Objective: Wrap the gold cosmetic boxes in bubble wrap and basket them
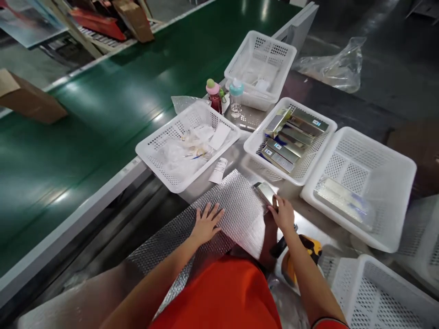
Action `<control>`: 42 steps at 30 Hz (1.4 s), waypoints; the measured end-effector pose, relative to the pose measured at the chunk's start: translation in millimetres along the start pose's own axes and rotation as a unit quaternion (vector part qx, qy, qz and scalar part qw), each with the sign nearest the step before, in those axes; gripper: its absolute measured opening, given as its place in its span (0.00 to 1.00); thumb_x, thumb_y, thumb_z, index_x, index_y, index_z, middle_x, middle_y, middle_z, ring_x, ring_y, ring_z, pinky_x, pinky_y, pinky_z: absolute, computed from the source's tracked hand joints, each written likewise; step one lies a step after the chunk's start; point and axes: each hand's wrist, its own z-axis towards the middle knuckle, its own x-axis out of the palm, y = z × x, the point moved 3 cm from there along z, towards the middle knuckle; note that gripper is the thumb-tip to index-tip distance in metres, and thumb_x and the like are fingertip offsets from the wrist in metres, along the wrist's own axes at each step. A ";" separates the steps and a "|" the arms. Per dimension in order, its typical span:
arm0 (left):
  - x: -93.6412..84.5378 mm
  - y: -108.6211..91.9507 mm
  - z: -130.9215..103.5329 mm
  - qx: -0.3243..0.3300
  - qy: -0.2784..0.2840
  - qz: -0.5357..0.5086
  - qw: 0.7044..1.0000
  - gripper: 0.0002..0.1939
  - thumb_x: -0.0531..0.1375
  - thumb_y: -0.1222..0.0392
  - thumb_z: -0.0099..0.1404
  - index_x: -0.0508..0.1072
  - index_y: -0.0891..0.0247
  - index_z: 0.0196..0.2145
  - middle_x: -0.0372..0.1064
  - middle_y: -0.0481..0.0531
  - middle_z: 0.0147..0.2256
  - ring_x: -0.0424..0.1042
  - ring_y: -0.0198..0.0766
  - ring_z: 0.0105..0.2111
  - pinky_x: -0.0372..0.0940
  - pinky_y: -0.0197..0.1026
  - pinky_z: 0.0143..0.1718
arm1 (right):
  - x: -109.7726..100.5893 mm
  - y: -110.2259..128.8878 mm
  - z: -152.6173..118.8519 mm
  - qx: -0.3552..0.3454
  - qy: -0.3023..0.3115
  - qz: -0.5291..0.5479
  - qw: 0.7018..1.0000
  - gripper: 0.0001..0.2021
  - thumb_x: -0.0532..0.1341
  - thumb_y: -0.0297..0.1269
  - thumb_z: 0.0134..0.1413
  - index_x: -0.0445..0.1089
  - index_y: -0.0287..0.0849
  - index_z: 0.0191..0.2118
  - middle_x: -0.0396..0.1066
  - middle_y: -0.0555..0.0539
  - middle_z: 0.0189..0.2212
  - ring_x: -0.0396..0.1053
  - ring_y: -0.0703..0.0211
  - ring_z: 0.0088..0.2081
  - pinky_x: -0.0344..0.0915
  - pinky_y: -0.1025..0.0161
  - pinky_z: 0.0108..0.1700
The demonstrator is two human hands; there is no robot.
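Note:
My left hand (206, 225) lies with fingers spread on a sheet of bubble wrap (236, 201) that covers the steel table in front of me. At the sheet's right edge my right hand (283, 213) grips the near end of a shiny silver-gold box (266, 193), thumb and fingers on its sides. The box lies low, its far end over the wrap; whether it touches cannot be seen. Several similar boxes (291, 137) lie in the white basket (306, 177) beyond. Near my right forearm are a yellow-and-black tape dispenser (310, 246) and a dark-handled tool (279, 246).
A white basket (176, 185) of plastic bags stands left. Another basket (363, 237) at right holds a bubble-wrapped pack (343, 198). Two bottles, one pink-topped (214, 96) and one teal-topped (236, 98), stand behind. A green conveyor belt (113, 105) runs along the left, with a carton (29, 98).

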 end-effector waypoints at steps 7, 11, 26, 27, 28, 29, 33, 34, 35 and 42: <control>-2.6 -6.2 4.5 -0.005 0.010 -0.005 1.000 0.38 0.57 0.55 0.68 0.45 0.50 0.71 0.34 0.54 0.72 0.33 0.66 0.70 0.39 0.79 0.62 | -42.5 -25.3 -25.0 -0.007 -0.050 -0.009 0.999 0.19 0.53 0.48 0.63 0.71 0.41 0.50 0.70 0.37 0.44 0.66 0.44 0.45 0.62 0.52 0.49; -10.3 -25.5 20.0 0.016 0.028 -0.030 0.999 0.38 0.58 0.55 0.67 0.47 0.51 0.70 0.34 0.56 0.72 0.33 0.65 0.70 0.38 0.81 0.61 | -73.7 -11.0 -67.8 0.043 -0.132 -0.027 0.990 0.19 0.53 0.47 0.64 0.70 0.43 0.52 0.68 0.36 0.45 0.65 0.43 0.47 0.62 0.50 0.50; -4.2 -3.8 37.3 -0.051 -0.053 -0.145 0.987 0.27 0.55 0.69 0.64 0.61 0.67 0.61 0.36 0.64 0.72 0.55 0.49 0.67 0.59 0.46 0.64 | 43.6 118.2 -61.6 -0.071 -0.096 0.052 0.991 0.16 0.54 0.42 0.64 0.71 0.45 0.52 0.67 0.39 0.46 0.63 0.49 0.46 0.61 0.54 0.46; -4.0 -0.8 37.2 -0.059 -0.053 -0.146 0.986 0.26 0.55 0.69 0.64 0.62 0.66 0.60 0.37 0.63 0.72 0.57 0.48 0.66 0.61 0.45 0.63 | 47.2 121.3 -63.3 -0.068 -0.093 0.047 0.992 0.16 0.54 0.43 0.65 0.71 0.45 0.52 0.67 0.39 0.46 0.63 0.49 0.46 0.61 0.54 0.46; -4.0 1.2 37.2 -0.067 -0.053 -0.148 0.985 0.26 0.56 0.69 0.64 0.63 0.65 0.59 0.39 0.63 0.72 0.58 0.48 0.65 0.62 0.44 0.62 | 50.2 123.9 -64.8 -0.065 -0.090 0.043 0.993 0.16 0.54 0.43 0.65 0.72 0.45 0.52 0.67 0.39 0.47 0.63 0.49 0.46 0.61 0.54 0.46; -4.2 2.2 37.3 -0.072 -0.052 -0.150 0.985 0.25 0.57 0.68 0.64 0.63 0.64 0.59 0.40 0.63 0.71 0.59 0.48 0.65 0.63 0.44 0.61 | 52.7 126.1 -65.9 -0.063 -0.088 0.039 0.993 0.16 0.54 0.44 0.65 0.72 0.45 0.52 0.68 0.39 0.47 0.63 0.49 0.46 0.61 0.54 0.46; -6.2 1.8 37.5 -0.074 -0.053 -0.150 0.984 0.27 0.59 0.65 0.63 0.62 0.64 0.59 0.44 0.64 0.70 0.59 0.49 0.65 0.65 0.45 0.59 | 63.2 130.4 -68.0 -0.065 -0.095 0.016 0.993 0.16 0.54 0.44 0.66 0.72 0.46 0.52 0.68 0.39 0.48 0.63 0.49 0.47 0.60 0.54 0.47; -6.8 1.6 37.6 -0.073 -0.054 -0.150 0.985 0.26 0.60 0.65 0.63 0.63 0.65 0.59 0.45 0.64 0.70 0.59 0.49 0.65 0.65 0.45 0.59 | 66.1 130.5 -68.3 -0.068 -0.098 0.006 0.993 0.16 0.54 0.44 0.66 0.72 0.46 0.52 0.68 0.39 0.48 0.63 0.49 0.47 0.60 0.54 0.47; -7.5 1.6 37.8 -0.072 -0.055 -0.149 0.985 0.26 0.60 0.65 0.63 0.64 0.64 0.59 0.46 0.63 0.70 0.59 0.49 0.65 0.65 0.45 0.59 | 68.9 130.2 -68.6 -0.071 -0.099 -0.005 0.992 0.15 0.54 0.43 0.66 0.72 0.46 0.51 0.68 0.39 0.48 0.63 0.49 0.47 0.59 0.54 0.47; -16.7 0.3 37.7 -0.048 -0.070 -0.134 0.987 0.24 0.56 0.69 0.63 0.65 0.66 0.58 0.51 0.63 0.68 0.58 0.48 0.66 0.62 0.48 0.61 | 73.4 133.1 -70.6 -0.069 -0.078 -0.046 0.994 0.18 0.57 0.44 0.64 0.68 0.45 0.56 0.66 0.38 0.50 0.62 0.47 0.48 0.58 0.53 0.48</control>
